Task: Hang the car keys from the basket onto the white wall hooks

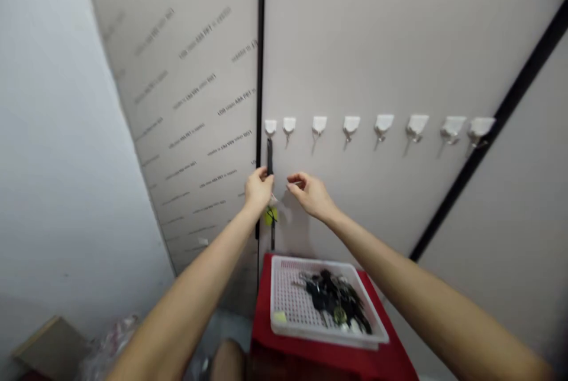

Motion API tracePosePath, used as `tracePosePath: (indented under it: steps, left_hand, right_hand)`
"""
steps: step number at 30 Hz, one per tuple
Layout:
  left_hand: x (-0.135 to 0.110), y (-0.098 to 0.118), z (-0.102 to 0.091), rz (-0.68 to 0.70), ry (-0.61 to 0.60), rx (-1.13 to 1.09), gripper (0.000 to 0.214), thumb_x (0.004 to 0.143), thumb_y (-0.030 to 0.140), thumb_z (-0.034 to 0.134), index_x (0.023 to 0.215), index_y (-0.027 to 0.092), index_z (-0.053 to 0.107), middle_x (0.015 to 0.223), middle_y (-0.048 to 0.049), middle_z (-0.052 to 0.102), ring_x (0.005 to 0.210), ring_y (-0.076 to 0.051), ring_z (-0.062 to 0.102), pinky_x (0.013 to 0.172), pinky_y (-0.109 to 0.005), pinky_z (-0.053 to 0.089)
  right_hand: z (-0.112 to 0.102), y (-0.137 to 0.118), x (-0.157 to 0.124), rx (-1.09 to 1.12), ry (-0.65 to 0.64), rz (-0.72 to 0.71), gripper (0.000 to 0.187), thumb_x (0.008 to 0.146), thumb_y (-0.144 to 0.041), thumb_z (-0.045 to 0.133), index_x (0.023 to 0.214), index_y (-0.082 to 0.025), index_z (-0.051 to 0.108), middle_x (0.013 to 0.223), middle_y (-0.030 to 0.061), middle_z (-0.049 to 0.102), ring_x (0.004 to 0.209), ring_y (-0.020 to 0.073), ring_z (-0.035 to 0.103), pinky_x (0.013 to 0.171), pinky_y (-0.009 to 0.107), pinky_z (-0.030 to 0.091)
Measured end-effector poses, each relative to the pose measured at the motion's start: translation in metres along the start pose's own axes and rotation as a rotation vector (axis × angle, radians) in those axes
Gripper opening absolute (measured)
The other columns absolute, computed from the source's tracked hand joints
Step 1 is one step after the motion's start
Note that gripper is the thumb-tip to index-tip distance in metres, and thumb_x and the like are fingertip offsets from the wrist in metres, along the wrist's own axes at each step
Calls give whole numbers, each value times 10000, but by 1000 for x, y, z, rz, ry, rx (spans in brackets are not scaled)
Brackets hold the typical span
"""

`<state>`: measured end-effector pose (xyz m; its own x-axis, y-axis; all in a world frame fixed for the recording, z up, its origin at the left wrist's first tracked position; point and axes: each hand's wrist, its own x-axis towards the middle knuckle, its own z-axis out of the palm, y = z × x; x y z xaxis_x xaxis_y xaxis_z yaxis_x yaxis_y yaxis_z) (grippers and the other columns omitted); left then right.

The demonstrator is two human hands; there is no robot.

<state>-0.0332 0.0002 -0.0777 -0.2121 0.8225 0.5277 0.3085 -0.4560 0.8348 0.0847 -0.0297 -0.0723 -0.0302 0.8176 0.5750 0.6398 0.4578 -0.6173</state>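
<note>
A long, thin black strap (270,156) hangs from the leftmost white hook (270,127) on the wall panel. My left hand (258,189) is closed around it, thumb and fingers pinching it below the hook. Under that hand dangles a yellow-green tag (270,215), with a dark strip reaching further down. My right hand (311,193) is just to the right, apart from the strap. Its fingers are curved, with a small gap between thumb and forefinger and nothing seen between them.
Several more white hooks (351,125) run in a row to the right. Below, a white plastic basket (293,333) holding a dark heap of keys (337,298) stands on a red-covered surface (261,333). At lower left lie a cardboard piece (53,348) and clear plastic (109,348).
</note>
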Motion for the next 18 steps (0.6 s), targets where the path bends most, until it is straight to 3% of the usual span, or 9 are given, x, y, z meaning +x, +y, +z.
tracePosePath:
  steps: [4, 6, 8, 10, 12, 14, 18]
  left_hand:
    - [-48, -8, -2, 248, 80, 60, 322, 643, 134, 419, 964, 144, 445, 972, -52, 459, 891, -132, 424, 784, -281, 337]
    - [-81, -18, 4, 298, -34, 96, 306, 651, 121, 396, 952, 150, 444, 978, -46, 448, 925, -131, 397, 816, -284, 313]
    - [-114, -32, 17, 310, -300, 168, 297, 640, 104, 391, 923, 159, 464, 950, -40, 466, 928, -132, 390, 833, -278, 298]
    - [-142, -51, 34, 269, -611, 275, 314, 622, 105, 405, 918, 176, 482, 925, -39, 485, 901, -144, 405, 814, -275, 314]
    - [-161, -69, 49, 208, -829, 383, 341, 600, 89, 407, 915, 181, 498, 906, -44, 498, 877, -158, 419, 794, -277, 325]
    - [-171, -83, 59, 170, -933, 474, 356, 583, 68, 392, 894, 185, 519, 907, -49, 495, 862, -167, 426, 779, -279, 330]
    - [-169, -94, 60, 182, -974, 508, 360, 552, 37, 362, 823, 180, 552, 866, -39, 498, 806, -145, 447, 740, -243, 346]
  right_hand:
    - [-17, 70, -80, -105, -383, 154, 142, 607, -198, 445, 683, -138, 549, 645, 14, 567, 577, 101, 486, 565, 217, 355]
    - [-20, 101, -118, -230, -542, 258, 142, 599, -185, 440, 666, -136, 556, 597, 17, 560, 543, 111, 478, 526, 218, 347]
    - [-19, 123, -146, -324, -560, 288, 180, 579, -164, 452, 722, -144, 560, 670, 31, 570, 620, 131, 490, 571, 225, 349]
    - [-16, 133, -162, -385, -545, 243, 264, 557, -146, 467, 806, -154, 552, 802, 50, 559, 762, 157, 475, 666, 238, 337]
    - [-12, 133, -168, -444, -552, 198, 322, 543, -134, 473, 856, -159, 545, 875, 66, 533, 850, 179, 439, 731, 254, 311]
    - [-9, 129, -168, -489, -577, 191, 318, 547, -131, 465, 851, -160, 553, 861, 73, 526, 849, 184, 435, 742, 259, 305]
    - [-8, 122, -166, -505, -618, 205, 258, 564, -144, 450, 789, -166, 575, 818, 71, 529, 804, 176, 454, 713, 247, 320]
